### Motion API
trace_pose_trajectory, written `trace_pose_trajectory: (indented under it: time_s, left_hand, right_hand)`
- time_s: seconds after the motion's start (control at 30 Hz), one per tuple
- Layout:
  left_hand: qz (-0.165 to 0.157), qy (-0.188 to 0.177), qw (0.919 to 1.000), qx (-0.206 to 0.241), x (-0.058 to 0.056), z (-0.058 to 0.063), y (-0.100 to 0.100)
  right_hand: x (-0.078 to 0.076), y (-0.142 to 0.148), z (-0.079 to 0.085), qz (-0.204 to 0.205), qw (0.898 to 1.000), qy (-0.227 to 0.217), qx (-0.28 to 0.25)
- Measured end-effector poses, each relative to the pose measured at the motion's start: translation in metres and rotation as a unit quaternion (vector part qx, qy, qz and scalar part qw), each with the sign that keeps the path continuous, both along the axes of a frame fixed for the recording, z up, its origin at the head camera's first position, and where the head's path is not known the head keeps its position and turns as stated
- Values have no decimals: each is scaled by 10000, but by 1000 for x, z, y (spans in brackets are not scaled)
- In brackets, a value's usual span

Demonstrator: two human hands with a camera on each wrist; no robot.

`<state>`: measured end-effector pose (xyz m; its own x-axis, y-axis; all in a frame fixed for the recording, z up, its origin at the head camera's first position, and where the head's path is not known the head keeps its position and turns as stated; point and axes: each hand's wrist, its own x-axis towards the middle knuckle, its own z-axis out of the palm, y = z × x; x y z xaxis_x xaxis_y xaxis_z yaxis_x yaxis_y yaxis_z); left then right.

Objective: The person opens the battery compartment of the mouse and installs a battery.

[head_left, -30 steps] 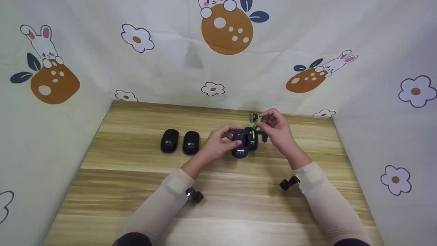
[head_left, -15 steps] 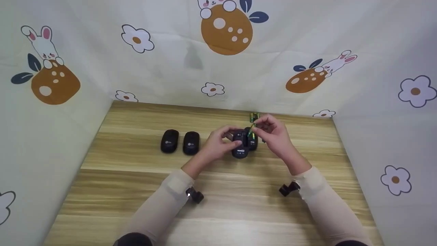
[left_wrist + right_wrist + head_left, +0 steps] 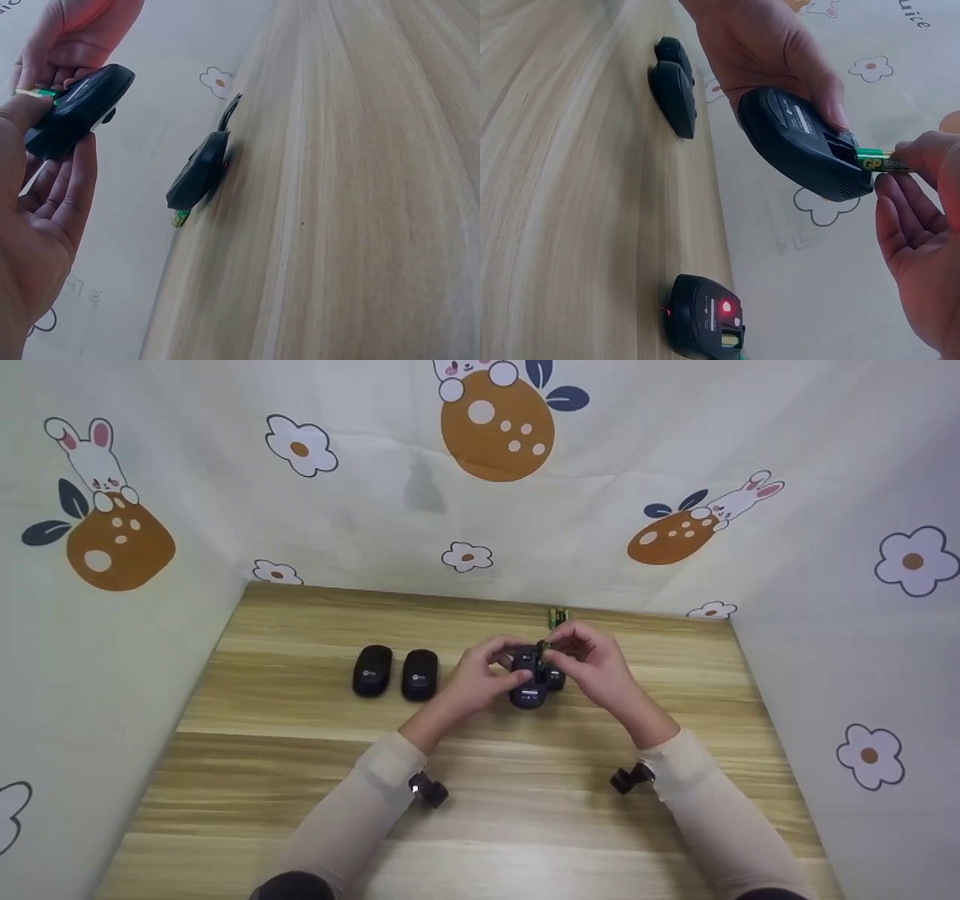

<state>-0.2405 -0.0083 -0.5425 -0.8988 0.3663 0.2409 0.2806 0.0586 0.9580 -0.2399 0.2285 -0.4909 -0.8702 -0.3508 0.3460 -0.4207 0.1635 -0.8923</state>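
Observation:
My left hand (image 3: 480, 675) holds a black computer mouse (image 3: 795, 146) raised off the table, underside up, thumb on its edge. Its battery compartment lies uncovered. Between thumb and fingers my right hand (image 3: 589, 660) pinches a green GP battery (image 3: 874, 160), whose far end is at the compartment in the right wrist view. Behind them on the table, a second mouse (image 3: 705, 319) lies underside up with a red light glowing and a battery (image 3: 730, 340) in its slot. My right hand partly covers that mouse in the head view.
Two more black mice (image 3: 373, 670) stand upright, side by side, on the wooden table (image 3: 300, 780) to the left. Loose green batteries (image 3: 559, 617) lie at the back edge by the patterned cloth wall (image 3: 360, 525). A thin black piece (image 3: 231, 112) shows beside the second mouse.
My right hand has moved left and toward me from near the loose batteries, bringing the pinched battery to the held mouse's compartment. My left hand has stayed in place.

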Motion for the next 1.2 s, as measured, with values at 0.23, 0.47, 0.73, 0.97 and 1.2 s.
trace_pose_trajectory:
  time_s: [0.23,0.47,0.73,0.97,1.2]
  left_hand:
    - [-42,10,9999,136,0,-1,0]
    - [8,-29,9999,158,1,2,0]
    - [36,-79,9998,173,2,3,0]
    - [6,-7,9999,148,3,3,1]
    - [-12,49,9999,123,3,3,1]
  right_hand:
    - [2,-1,-4,40,9994,209,256]
    - [4,-2,-11,-96,9990,226,382]
    - [9,-4,-12,-186,9985,-514,-70]
    - [10,-5,-13,-86,9964,-739,-415]
    - [8,-6,-13,-127,9937,-982,-523]
